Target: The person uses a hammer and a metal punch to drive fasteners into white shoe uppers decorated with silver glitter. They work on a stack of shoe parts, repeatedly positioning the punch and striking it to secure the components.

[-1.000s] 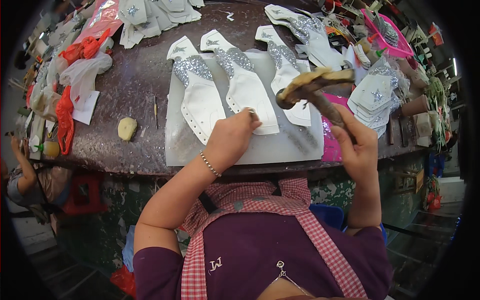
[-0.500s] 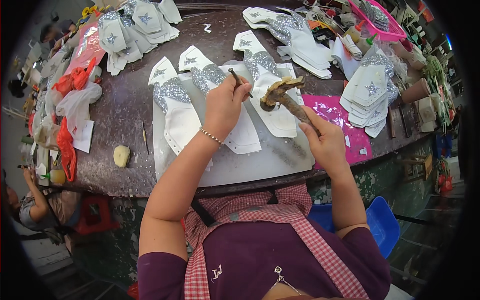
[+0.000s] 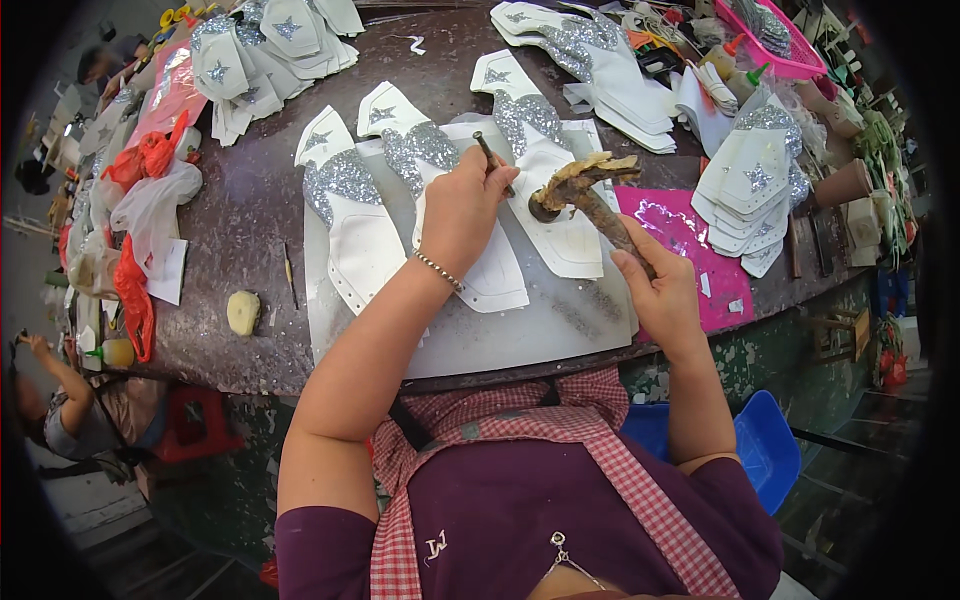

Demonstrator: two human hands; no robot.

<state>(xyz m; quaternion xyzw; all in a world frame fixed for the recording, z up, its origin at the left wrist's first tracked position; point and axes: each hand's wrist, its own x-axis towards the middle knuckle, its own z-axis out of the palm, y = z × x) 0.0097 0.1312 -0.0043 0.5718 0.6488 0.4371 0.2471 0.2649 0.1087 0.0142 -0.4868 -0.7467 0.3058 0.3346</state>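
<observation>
Three glittery white pieces are lying on a pale board

The left hand is pinching a dark metal rod between thumb and fingers, holding it aslant above the middle and right pieces; whether the rod's lower end is touching anything, one cannot tell. The right hand is closing its fingers around the brown handle of a hammer, and the hammer's worn head is hanging over the right piece, near the rod.

The three pieces are lying side by side, with their star-marked tops reaching past the board's far edge over the dark table. The left arm is covering part of the left piece.

A pink sheet is resting just right of the board, and a stack of similar pieces is sitting beyond it. A pale yellow lump and a thin tool are lying left of the board. Red and clear bags are heaping up farther left, while another person is sitting near the table's left end.
</observation>
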